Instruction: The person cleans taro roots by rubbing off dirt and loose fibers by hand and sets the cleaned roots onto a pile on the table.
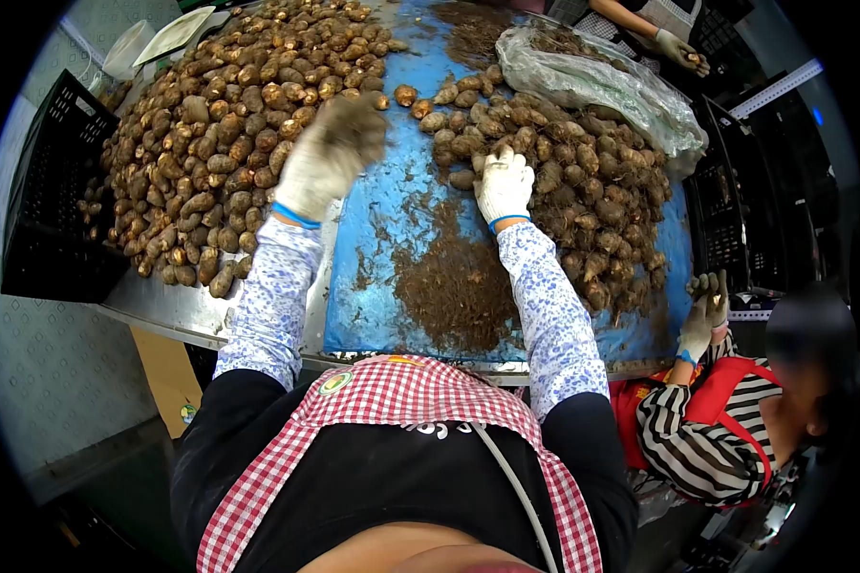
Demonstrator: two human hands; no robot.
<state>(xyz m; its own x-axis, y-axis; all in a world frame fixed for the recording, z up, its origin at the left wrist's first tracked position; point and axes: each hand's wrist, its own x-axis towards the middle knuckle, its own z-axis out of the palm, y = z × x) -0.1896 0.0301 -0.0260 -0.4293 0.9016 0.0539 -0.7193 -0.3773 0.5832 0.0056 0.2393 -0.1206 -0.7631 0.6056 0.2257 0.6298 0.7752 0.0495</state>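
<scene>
My left hand (330, 158), in a dirty white glove, is over the strip between two piles of brown tubers; its fingers are smeared by motion, so what they hold is not visible. My right hand (505, 186), gloved too, rests at the left edge of the hairy, rooty tuber pile (583, 181) with its fingers curled down on the tubers. Whether it grips one cannot be made out. Cleaner tubers (225, 134) form a big pile to the left. Loose root fibres and soil (454, 286) lie on the blue sheet (363, 258) between my forearms.
Black crates stand at the left (57, 191) and right (736, 201). A clear plastic bag (602, 91) lies behind the right pile. At the lower right is a co-worker in a striped top (678, 420); another's gloved hand (678, 50) shows at the top right.
</scene>
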